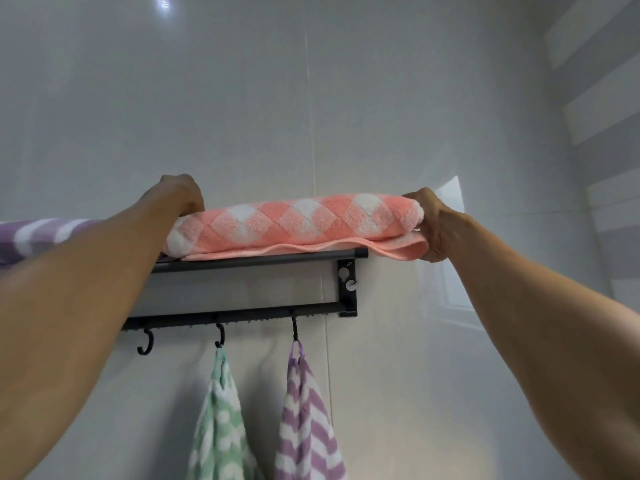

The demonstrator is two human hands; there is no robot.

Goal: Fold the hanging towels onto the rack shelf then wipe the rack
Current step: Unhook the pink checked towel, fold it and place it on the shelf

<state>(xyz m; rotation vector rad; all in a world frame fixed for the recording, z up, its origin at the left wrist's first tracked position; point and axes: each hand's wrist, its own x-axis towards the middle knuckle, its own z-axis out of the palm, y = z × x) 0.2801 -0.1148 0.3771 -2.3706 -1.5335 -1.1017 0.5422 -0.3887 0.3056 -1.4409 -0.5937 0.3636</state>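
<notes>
We hold the folded pink towel [294,223] on the rack shelf [259,259]: right hand [433,225] pinching its end, left hand [183,195] curled at the far end, grip unclear. A purple towel [41,235] lies there too. Green towel [221,420] and striped purple towel [308,424] hang from hooks; wiping not begun.

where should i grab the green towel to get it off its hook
Pinch the green towel at its gathered neck just under the loop, coming from the front and slightly below, then lift up and toward you. It hangs from the middle hook, whose open tip curls upward, and the cloth is narrowest there, so fingers can close around it.
</notes>
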